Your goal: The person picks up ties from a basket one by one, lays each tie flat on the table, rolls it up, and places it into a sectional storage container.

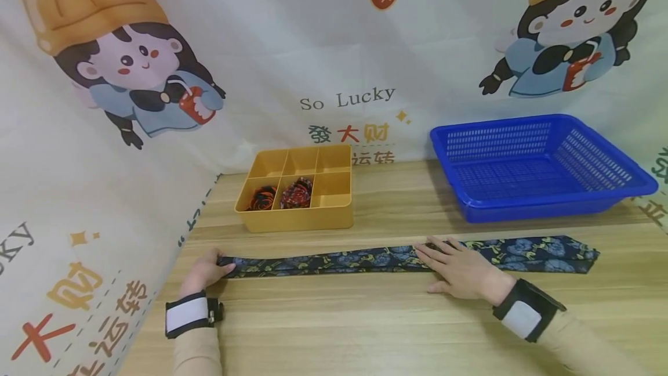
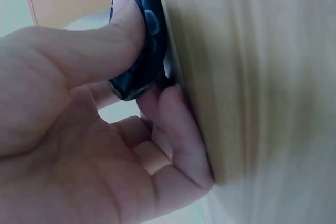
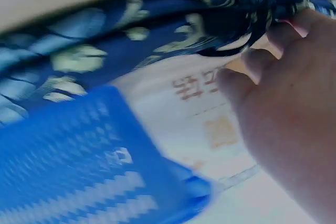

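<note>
We see a long dark-blue necktie (image 1: 396, 259) with a blue and yellow flower print stretched flat across the wooden table (image 1: 365, 329), running left to right in the near half of the scene; its narrow end is at the left, its wide pointed end at the right, near the blue basket (image 1: 537, 164). The left hand (image 1: 206, 271) has the narrow end; in the left wrist view the thumb (image 2: 113, 35) presses the fabric from above and curled fingers (image 2: 173, 124) lie under it against the table, so it pinches the tip. The right hand (image 1: 461, 271) lies flat on the tie a little right of its middle, palm down, fingers straight and together, pointing left and far; it presses the cloth and grips nothing; in the right wrist view the fingertips (image 3: 257, 61) touch the patterned fabric, though that picture is blurred. Both wrists wear black bands with white patches. Farther back, left of centre, stands a yellow divided box (image 1: 297, 190); two rolled ties (image 1: 282, 195), red and black, sit in the near-left and near-middle compartments. The basket stands at the far right, well apart from the box. A cartoon-printed cloth (image 1: 334, 45) hangs behind and along the left side.
</note>
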The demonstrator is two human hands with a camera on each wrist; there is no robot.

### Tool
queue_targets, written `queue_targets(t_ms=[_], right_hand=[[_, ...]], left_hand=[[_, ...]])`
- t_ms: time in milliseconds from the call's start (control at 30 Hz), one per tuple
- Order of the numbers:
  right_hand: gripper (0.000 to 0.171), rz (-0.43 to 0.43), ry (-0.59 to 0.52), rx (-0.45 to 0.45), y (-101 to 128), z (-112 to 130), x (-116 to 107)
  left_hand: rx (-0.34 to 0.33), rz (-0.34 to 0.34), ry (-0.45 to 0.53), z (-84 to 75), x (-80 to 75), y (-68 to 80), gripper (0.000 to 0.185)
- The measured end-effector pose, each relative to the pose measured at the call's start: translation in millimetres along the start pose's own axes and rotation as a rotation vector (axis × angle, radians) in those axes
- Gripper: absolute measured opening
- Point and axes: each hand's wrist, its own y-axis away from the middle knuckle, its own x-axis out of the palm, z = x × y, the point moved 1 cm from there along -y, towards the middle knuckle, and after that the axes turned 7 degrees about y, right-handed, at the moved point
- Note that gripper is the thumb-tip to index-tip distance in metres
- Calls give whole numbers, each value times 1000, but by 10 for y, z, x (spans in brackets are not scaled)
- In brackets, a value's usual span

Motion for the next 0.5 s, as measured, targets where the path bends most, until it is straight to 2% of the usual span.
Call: queue_targets(t_ms=[100, 167, 200, 233, 267, 333, 433, 500], right_hand=[[43, -209, -39, -1, 89, -183, -35], [22, -334, -89, 40, 141, -334, -46], [16, -365, -127, 74, 165, -413, -43], [17, -359, -182, 109, 192, -493, -34], [18, -313, -241, 145, 227, -570, -23], [19, -182, -365, 196, 310, -718, 26], [19, -46, -508, 215, 451, -928, 130], [17, -18, -536, 214, 561, -1060, 180]], left_hand=[[9, 1, -4, -10, -7, 7, 36], [14, 1, -4, -7, -10, 3, 36], [15, 1, -2, -2, -14, 1, 37], [15, 3, -5, 9, -20, -3, 38], [23, 8, -10, 24, -28, -7, 39], [39, 26, 3, 60, -54, -10, 42], [51, 77, 131, 135, -107, 12, 44], [47, 111, 251, 184, -141, 42, 43]])
